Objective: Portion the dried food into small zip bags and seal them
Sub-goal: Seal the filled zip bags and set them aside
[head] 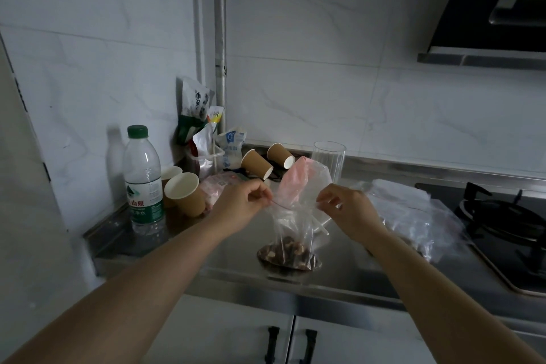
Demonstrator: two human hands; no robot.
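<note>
Where hands (pixel 292 204) pinch zip bag (pixel 291 224), seal unclear

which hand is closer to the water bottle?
Left. The left hand pinches the zip bag top just right of the water bottle; the right hand pinches the bag's far side.

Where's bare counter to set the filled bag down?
Bare steel lies along the front edge of the counter, between the green-capped water bottle and the clear zip bag of dark dried food. Crowded: back-left corner with brown paper cups and food packets; loose clear bags by the stove.
</note>
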